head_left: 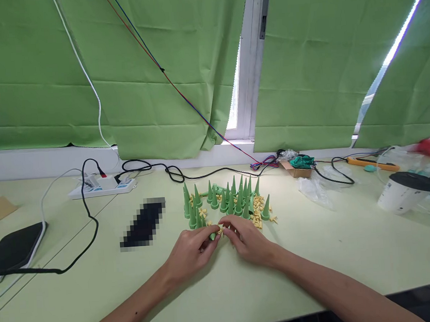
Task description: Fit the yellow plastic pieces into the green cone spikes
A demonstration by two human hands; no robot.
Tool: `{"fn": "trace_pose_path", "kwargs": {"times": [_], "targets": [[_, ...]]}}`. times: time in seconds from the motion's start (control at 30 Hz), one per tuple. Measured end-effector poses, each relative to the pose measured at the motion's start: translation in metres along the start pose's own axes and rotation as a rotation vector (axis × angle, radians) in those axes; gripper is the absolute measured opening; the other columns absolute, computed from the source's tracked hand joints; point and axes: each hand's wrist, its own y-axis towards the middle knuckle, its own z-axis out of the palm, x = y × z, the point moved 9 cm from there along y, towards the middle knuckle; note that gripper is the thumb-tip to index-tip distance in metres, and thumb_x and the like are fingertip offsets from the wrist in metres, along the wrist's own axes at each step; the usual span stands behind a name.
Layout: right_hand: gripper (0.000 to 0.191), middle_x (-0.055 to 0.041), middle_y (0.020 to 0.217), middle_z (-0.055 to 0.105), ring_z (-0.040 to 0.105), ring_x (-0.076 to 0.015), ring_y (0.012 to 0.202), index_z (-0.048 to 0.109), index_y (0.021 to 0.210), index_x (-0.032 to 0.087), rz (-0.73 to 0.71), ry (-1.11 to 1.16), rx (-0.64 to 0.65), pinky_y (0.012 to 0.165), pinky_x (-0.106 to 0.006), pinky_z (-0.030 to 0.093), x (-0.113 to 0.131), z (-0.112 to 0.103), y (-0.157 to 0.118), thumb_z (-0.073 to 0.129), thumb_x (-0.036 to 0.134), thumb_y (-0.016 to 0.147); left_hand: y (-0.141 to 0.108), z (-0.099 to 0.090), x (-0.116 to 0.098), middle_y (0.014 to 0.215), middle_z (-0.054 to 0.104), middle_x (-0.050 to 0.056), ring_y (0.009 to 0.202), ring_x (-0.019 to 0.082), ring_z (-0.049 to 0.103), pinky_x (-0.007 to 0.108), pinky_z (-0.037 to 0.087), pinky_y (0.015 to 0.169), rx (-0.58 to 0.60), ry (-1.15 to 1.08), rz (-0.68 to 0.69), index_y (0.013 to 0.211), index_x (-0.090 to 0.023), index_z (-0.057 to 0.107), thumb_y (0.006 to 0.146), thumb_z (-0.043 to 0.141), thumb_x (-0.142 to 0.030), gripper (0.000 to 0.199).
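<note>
Close together in the middle of the table, both my hands have their fingertips nearly meeting. My left hand (192, 250) is closed on a small green cone (213, 236), mostly hidden by the fingers. My right hand (248, 240) pinches a small yellow piece (220, 231) against the green cone's end; its exact shape is too small to make out. Just beyond the hands, several green cones (230, 206) stand upright on their round bases. Loose yellow pieces (258, 218) lie in a pile to the right of them and between them.
A blurred-out dark object (143, 223) lies to the left. Farther left are a power strip (109, 187), cables and a black tablet-like slab (14, 248). At the right stand a small cardboard box (295, 169), plastic bags (313, 191) and a white lidded cup (402, 193).
</note>
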Motion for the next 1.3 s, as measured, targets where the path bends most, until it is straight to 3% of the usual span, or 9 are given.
{"fn": "trace_pose_path", "kwargs": {"times": [0.2,0.6,0.97,1.17,1.3], "targets": [[0.020,0.0002,0.076,0.059,0.054,-0.0151,0.066,0.054,0.112,0.021,0.045,-0.013,0.045,0.064,-0.027,0.041,-0.0078,0.0062,-0.0008,0.036,0.023,0.104,0.0004,0.0017,-0.0029,0.065,0.065,-0.004,0.045,0.008,0.047,0.022,0.034,0.050,0.015,0.006,0.025,0.106,-0.018,0.066,0.095,0.052,-0.018,0.017],[0.018,-0.0062,0.098,0.064,0.059,-0.0161,0.076,0.056,0.111,0.020,0.019,-0.002,-0.027,0.072,-0.029,0.046,-0.0040,-0.0001,-0.0015,0.040,0.022,0.103,0.0008,-0.0002,-0.0010,0.068,0.068,-0.004,0.045,0.008,0.047,0.021,0.036,0.051,-0.002,0.005,0.023,0.107,-0.019,0.065,0.095,0.053,-0.017,0.017],[0.023,0.0010,0.074,0.059,0.055,-0.0142,0.065,0.054,0.111,0.021,0.053,-0.008,0.021,0.065,-0.026,0.042,-0.0108,0.0053,-0.0023,0.032,0.023,0.106,0.0007,0.0010,-0.0052,0.070,0.070,-0.002,0.044,0.008,0.050,0.022,0.035,0.050,0.016,0.010,0.052,0.105,-0.018,0.065,0.095,0.052,-0.017,0.016],[0.018,-0.0055,0.096,0.065,0.060,-0.0159,0.078,0.056,0.110,0.020,0.026,-0.013,-0.008,0.073,-0.028,0.046,-0.0038,0.0015,-0.0012,0.040,0.023,0.103,0.0006,-0.0013,0.0004,0.070,0.071,-0.001,0.045,0.008,0.051,0.022,0.038,0.051,-0.006,0.020,0.013,0.104,-0.018,0.067,0.095,0.052,-0.018,0.018],[0.018,-0.0068,0.098,0.065,0.061,-0.0170,0.080,0.055,0.112,0.020,0.016,-0.011,-0.008,0.074,-0.030,0.048,-0.0024,0.0011,-0.0015,0.039,0.021,0.103,0.0011,-0.0009,-0.0008,0.071,0.071,-0.002,0.045,0.008,0.052,0.022,0.038,0.051,0.001,0.023,0.018,0.105,-0.019,0.066,0.094,0.052,-0.016,0.019]]}}
